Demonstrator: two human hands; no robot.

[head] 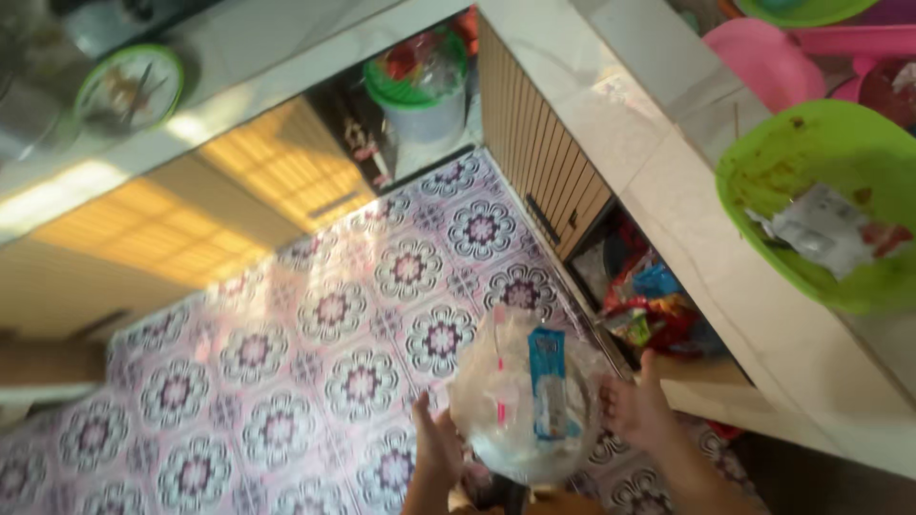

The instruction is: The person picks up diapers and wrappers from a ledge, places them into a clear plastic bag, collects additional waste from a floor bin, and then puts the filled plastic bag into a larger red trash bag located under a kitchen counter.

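Clear plastic bag (527, 401) hangs between both hands above the patterned floor (315, 343), beside the surface (668, 162); left hand (437, 448) and right hand (637, 410) fingers curl around its sides. Best support it underneath, evenly.

A green plastic bowl (840, 172) stands on the pale stone counter (668, 181), soiled inside and holding crumpled wrappers (825, 229). Pink plastic basins (773, 57) sit just behind it. Under the counter, an open shelf holds bright snack packets (654, 305) (blurred, so their kinds cannot be told). The floor (334, 353) is patterned with purple flower tiles. Farther off stands a lidded white bucket (422, 86) with a green rim.
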